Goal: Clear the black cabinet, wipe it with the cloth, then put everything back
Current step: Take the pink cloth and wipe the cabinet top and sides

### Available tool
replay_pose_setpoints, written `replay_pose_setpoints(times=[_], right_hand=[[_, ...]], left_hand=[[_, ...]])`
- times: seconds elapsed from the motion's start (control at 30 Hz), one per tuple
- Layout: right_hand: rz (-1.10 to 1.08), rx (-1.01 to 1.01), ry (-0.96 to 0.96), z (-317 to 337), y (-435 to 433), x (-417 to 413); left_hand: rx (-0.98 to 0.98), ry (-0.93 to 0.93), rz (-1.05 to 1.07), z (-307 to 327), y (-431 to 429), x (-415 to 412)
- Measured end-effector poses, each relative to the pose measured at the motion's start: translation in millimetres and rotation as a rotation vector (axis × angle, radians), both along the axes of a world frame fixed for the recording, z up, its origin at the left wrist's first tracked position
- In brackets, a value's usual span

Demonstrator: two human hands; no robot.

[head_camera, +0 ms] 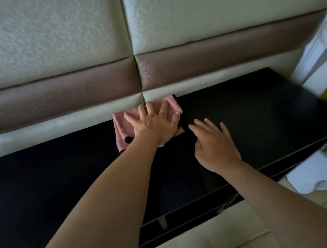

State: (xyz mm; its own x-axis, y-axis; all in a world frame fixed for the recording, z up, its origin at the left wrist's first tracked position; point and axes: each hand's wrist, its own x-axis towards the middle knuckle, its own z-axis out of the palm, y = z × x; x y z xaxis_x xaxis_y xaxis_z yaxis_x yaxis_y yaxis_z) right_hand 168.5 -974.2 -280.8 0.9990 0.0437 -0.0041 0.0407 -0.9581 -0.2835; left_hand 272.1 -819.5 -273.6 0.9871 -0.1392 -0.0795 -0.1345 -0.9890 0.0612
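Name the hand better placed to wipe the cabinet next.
Left, probably. The left hand lies flat on the cloth at the back edge of the cabinet; the right hand rests bare on the top beside it.

Pink cloth (121, 129) w/ black trim (a black dot too); cabinet (253, 114) glossy black.

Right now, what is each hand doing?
Left hand: open, pressing flat on the pink cloth.
Right hand: open, holding nothing, over the black cabinet.
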Motion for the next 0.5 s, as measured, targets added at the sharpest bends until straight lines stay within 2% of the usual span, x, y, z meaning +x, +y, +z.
replay_pose_setpoints(times=[0.5], right_hand=[[-0.020, 0.094, -0.015, 3.0, 0.5, -1.8]], left_hand=[[0.016, -0.034, -0.026, -3.3, 1.7, 7.2]])
